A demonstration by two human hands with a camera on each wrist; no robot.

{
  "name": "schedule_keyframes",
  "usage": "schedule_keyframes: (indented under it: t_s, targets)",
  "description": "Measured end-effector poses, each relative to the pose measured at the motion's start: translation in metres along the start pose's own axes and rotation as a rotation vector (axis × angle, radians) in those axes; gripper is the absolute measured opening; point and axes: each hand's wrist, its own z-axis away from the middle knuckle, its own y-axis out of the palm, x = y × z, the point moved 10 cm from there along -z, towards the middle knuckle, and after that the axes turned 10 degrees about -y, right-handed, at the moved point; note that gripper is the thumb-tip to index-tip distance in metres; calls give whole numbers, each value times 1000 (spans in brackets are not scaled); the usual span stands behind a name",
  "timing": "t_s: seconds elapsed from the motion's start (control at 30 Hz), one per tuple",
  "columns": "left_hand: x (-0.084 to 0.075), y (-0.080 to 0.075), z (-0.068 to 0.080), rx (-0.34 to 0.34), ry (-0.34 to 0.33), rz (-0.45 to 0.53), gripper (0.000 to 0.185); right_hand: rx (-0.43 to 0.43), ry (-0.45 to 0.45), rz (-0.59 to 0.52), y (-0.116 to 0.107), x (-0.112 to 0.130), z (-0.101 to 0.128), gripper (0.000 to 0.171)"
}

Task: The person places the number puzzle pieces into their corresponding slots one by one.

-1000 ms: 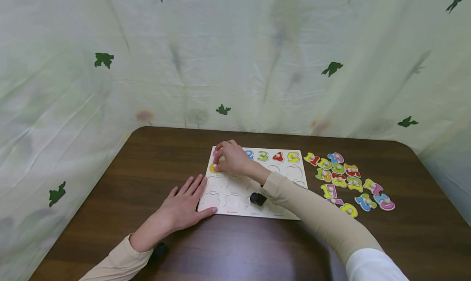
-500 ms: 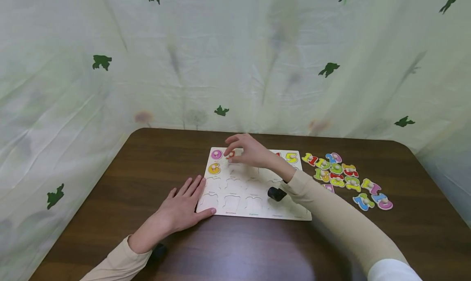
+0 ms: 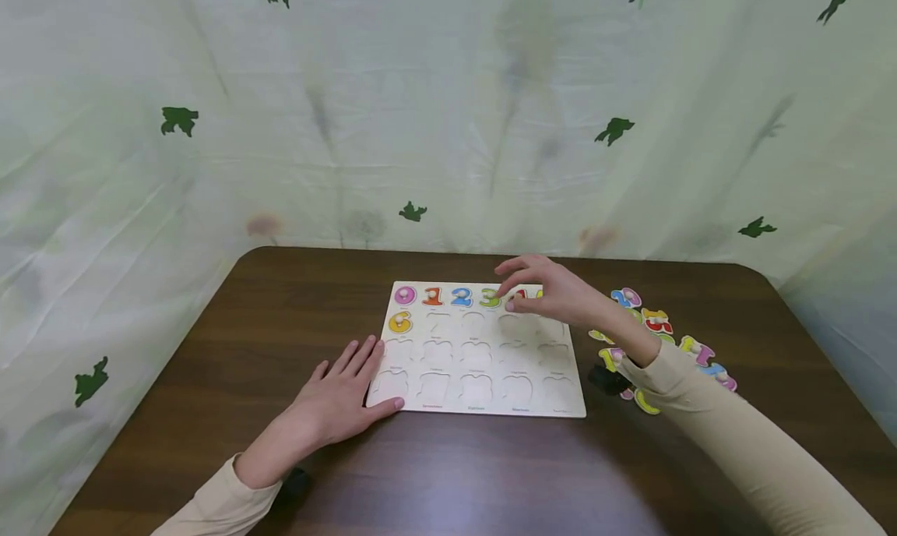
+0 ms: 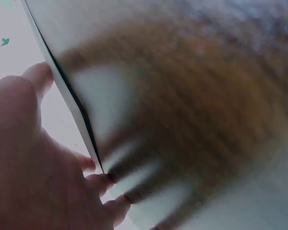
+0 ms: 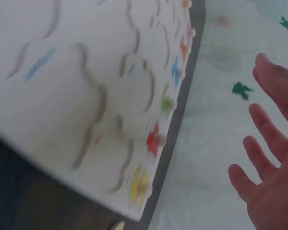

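A white number puzzle board (image 3: 455,364) lies flat on the table, its top row filled with number pieces, among them a pink 0 (image 3: 405,295), a red 1 (image 3: 432,297) and a blue 2 (image 3: 461,297). Below the 0 sits a yellow-orange 6 (image 3: 400,322); the other visible recesses hold no pieces. My left hand (image 3: 336,400) rests with spread fingers on the board's left edge. Over the board's upper right my right hand (image 3: 564,294) hovers, fingers apart and holding nothing, partly covering the 4 and 5.
Right of the board lie several loose number pieces (image 3: 656,321), partly hidden by my right forearm. A black wrist device (image 3: 608,379) hangs under that wrist. The brown table (image 3: 294,310) reaches back to a pale curtain (image 3: 420,115) with green leaf-like shapes.
My right hand has left the 6 on the board's left side and moved right across the top row, its fingers spreading. The left hand keeps its place on the board.
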Motion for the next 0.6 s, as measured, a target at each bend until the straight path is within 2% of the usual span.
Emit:
schedule_keyframes:
  t_s: [0.33,0.6]
  targets:
    - [-1,-2,0,-8,8,-14,100,-36,105,35,-28,-15,58,14]
    - [1,2,-2,-24,15,-9,101,-54,175,82,-46,-23,95,12]
